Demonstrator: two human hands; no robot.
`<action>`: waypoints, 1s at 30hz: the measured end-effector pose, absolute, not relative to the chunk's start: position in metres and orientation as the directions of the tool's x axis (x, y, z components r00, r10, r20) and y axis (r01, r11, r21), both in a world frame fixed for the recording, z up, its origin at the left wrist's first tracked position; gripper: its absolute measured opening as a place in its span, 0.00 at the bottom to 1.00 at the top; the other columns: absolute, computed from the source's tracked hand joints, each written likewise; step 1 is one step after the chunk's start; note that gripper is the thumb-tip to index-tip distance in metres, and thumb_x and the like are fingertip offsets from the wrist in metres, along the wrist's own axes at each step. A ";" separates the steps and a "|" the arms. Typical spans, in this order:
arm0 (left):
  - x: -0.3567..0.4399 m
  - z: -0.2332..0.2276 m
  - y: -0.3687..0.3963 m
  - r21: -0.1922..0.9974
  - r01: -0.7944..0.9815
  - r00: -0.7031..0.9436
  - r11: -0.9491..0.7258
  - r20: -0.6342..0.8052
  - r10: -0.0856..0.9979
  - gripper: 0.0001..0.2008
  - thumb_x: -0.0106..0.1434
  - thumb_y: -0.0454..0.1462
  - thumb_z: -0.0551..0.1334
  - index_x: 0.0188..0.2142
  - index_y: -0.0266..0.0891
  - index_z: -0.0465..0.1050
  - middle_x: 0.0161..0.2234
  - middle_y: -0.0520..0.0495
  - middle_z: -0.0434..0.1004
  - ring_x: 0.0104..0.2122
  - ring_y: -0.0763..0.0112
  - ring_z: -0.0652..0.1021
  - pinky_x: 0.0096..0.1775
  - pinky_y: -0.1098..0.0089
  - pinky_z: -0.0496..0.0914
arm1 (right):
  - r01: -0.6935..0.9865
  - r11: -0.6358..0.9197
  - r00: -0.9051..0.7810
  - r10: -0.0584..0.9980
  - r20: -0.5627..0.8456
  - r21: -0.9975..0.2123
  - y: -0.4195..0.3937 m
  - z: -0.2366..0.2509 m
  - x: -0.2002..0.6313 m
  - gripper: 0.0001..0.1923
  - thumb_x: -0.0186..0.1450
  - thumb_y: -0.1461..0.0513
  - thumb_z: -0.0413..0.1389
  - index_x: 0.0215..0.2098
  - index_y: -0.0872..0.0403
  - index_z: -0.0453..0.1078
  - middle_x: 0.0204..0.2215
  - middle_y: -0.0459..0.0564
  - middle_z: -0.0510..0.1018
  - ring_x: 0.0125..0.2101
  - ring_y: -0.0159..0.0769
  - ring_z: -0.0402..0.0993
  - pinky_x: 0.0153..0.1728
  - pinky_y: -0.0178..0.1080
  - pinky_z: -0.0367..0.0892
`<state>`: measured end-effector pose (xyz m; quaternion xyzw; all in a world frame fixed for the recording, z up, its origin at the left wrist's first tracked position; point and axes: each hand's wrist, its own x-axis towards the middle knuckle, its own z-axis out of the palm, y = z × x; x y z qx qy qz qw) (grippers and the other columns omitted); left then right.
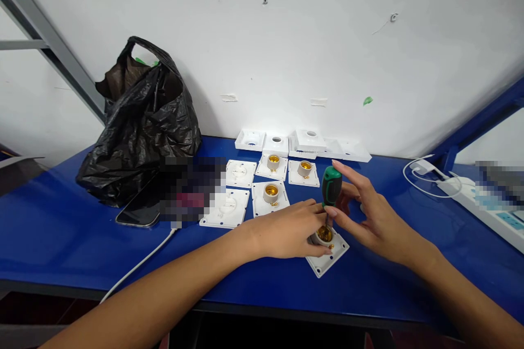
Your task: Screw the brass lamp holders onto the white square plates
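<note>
My right hand [370, 215] grips a green and black screwdriver [331, 186], held upright with the index finger on top of its handle. The shaft points down into the brass-lined socket of a white lamp holder [327, 264] on a square base plate. My left hand [292, 229] is wrapped round that lamp holder and steadies it on the table, its thumb by the socket's near side. Behind my hands lie similar lamp holders [271, 206] with brass inserts, and blank white base plates [225, 217]. The screwdriver's tip is hidden inside the socket.
White covers [276, 144] with round holes line the wall. At the left stand a black plastic bag [151, 120] and a phone [139, 210] with a white cable [141, 262]. A white power strip [487, 212] lies at the right of the blue table [164, 278].
</note>
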<state>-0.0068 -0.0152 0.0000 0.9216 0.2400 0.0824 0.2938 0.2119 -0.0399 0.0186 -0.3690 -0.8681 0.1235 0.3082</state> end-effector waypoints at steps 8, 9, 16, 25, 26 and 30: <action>-0.007 0.003 -0.015 0.589 0.400 0.871 -0.702 -0.007 0.490 0.13 0.72 0.45 0.67 0.43 0.38 0.71 0.41 0.46 0.75 0.46 0.59 0.75 0.44 0.63 0.68 | 0.556 0.698 -0.540 0.716 0.442 -0.451 -0.039 0.017 0.212 0.40 0.76 0.60 0.54 0.78 0.38 0.38 0.32 0.41 0.75 0.28 0.35 0.74 0.28 0.40 0.74; -0.007 0.003 -0.015 0.592 0.401 0.871 -0.699 -0.010 0.491 0.13 0.72 0.45 0.67 0.43 0.38 0.70 0.42 0.46 0.75 0.46 0.59 0.75 0.44 0.63 0.68 | 0.554 0.699 -0.541 0.715 0.443 -0.452 -0.039 0.018 0.211 0.40 0.76 0.60 0.54 0.78 0.38 0.38 0.32 0.41 0.75 0.28 0.35 0.74 0.28 0.40 0.74; -0.007 0.002 -0.015 0.591 0.398 0.873 -0.701 -0.008 0.488 0.13 0.72 0.45 0.67 0.44 0.39 0.71 0.43 0.45 0.75 0.48 0.57 0.75 0.45 0.63 0.68 | 0.553 0.697 -0.541 0.717 0.440 -0.455 -0.040 0.019 0.211 0.40 0.76 0.60 0.54 0.78 0.38 0.38 0.32 0.42 0.75 0.28 0.35 0.74 0.27 0.39 0.73; -0.007 0.001 -0.016 0.580 0.399 0.871 -0.710 0.003 0.492 0.14 0.73 0.46 0.66 0.45 0.38 0.71 0.43 0.44 0.76 0.48 0.57 0.76 0.46 0.63 0.68 | 0.558 0.694 -0.540 0.720 0.437 -0.454 -0.040 0.018 0.212 0.40 0.76 0.59 0.54 0.78 0.39 0.38 0.32 0.42 0.75 0.28 0.35 0.74 0.29 0.40 0.74; -0.007 0.001 -0.016 0.578 0.400 0.871 -0.711 0.003 0.492 0.14 0.73 0.46 0.66 0.45 0.38 0.71 0.43 0.45 0.76 0.47 0.57 0.76 0.45 0.63 0.68 | 0.556 0.696 -0.542 0.718 0.436 -0.455 -0.040 0.018 0.211 0.40 0.76 0.60 0.54 0.78 0.39 0.38 0.32 0.42 0.75 0.28 0.35 0.74 0.29 0.40 0.74; -0.008 0.001 -0.016 0.573 0.402 0.871 -0.714 0.003 0.492 0.13 0.73 0.46 0.66 0.43 0.38 0.71 0.42 0.45 0.75 0.46 0.59 0.76 0.44 0.63 0.69 | 0.551 0.701 -0.544 0.713 0.442 -0.453 -0.040 0.019 0.211 0.40 0.76 0.60 0.55 0.78 0.40 0.39 0.32 0.42 0.75 0.28 0.36 0.74 0.29 0.40 0.74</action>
